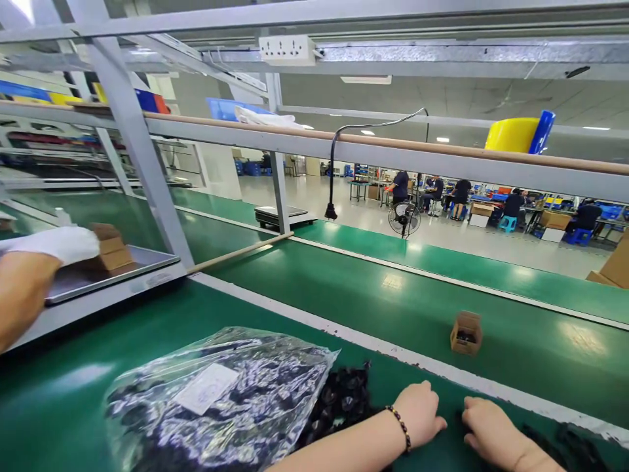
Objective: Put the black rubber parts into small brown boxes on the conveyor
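Observation:
My left hand point(419, 413), with a bead bracelet on the wrist, rests on the green table with its fingers curled under, right beside a pile of small black parts point(344, 398). My right hand point(490, 431) lies a little to its right, also closed, near more black parts point(570, 442). What either fist holds is hidden. A clear plastic bag point(221, 400) full of the same black parts lies to the left, its mouth spilling into the pile. A small open cardboard box point(466, 333) with dark parts inside stands on the green belt beyond my hands.
At the left, another person's white-gloved hand point(59, 244) touches small cardboard boxes point(112, 252) on a metal scale point(147, 265). A grey frame post point(142, 157) and rail cross ahead. Beyond them are a fan point(403, 218) and seated workers.

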`<state>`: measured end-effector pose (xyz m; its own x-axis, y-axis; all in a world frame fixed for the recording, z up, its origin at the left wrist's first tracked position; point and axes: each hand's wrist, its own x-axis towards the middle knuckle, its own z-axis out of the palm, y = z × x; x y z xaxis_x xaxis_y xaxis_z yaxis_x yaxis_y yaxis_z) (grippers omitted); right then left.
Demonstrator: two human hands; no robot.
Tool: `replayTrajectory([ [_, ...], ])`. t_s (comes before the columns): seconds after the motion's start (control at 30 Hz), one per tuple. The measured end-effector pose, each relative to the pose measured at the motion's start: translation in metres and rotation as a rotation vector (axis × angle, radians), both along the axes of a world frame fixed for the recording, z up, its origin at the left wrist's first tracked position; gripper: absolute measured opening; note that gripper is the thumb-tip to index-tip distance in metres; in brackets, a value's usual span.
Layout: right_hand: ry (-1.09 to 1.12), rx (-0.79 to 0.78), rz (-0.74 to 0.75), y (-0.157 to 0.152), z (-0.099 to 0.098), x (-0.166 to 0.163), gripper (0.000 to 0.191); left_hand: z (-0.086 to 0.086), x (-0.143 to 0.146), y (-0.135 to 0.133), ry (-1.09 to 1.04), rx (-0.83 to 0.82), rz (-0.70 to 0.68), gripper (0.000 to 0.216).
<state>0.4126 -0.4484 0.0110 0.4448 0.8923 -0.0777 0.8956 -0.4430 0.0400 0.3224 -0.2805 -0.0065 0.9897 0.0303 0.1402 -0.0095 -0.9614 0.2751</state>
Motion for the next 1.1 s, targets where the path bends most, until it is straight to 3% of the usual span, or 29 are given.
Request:
replayTrajectory([
  [0.07, -0.026, 0.004, 0.014, 0.001, -0.009, -0.001, 0.020, -0.021, 0.016, -0.004, 0.040, 0.078, -0.046, 0.017],
  [0.17, -0.041, 0.056, 0.064, 0.003, -0.015, 0.012, 0.019, -0.039, 0.027, 0.003, 0.104, 0.118, -0.107, 0.011],
  [0.33, -0.151, 0.394, 0.074, 0.034, 0.006, 0.072, 0.030, -0.050, 0.030, 0.023, 0.204, 0.140, -0.232, 0.017],
  [0.4, -0.194, 0.425, 0.064, 0.056, 0.017, 0.097, 0.036, -0.041, 0.033, 0.034, 0.189, 0.117, -0.211, 0.015],
  [0.5, -0.200, 0.415, 0.058, 0.089, 0.023, 0.120, 0.037, -0.008, 0.042, 0.057, 0.019, -0.052, -0.071, 0.015],
  [0.6, -0.168, 0.408, 0.070, 0.113, 0.016, 0.126, 0.036, 0.034, 0.058, 0.081, -0.118, -0.231, 0.089, 0.020],
  [0.7, -0.127, 0.395, 0.074, 0.129, 0.005, 0.124, 0.035, 0.060, 0.081, 0.097, -0.266, -0.390, 0.150, 0.017],
  [0.83, -0.071, 0.373, 0.086, 0.145, -0.005, 0.120, 0.032, 0.062, 0.112, 0.107, -0.393, -0.559, 0.237, 0.011],
  [0.97, -0.053, 0.387, 0.114, 0.157, -0.008, 0.115, 0.041, 0.047, 0.131, 0.114, -0.420, -0.625, 0.324, 0.012],
  [1.1, -0.048, 0.420, 0.109, 0.171, -0.006, 0.110, 0.033, 0.028, 0.133, 0.127, -0.433, -0.697, 0.423, 0.011],
])
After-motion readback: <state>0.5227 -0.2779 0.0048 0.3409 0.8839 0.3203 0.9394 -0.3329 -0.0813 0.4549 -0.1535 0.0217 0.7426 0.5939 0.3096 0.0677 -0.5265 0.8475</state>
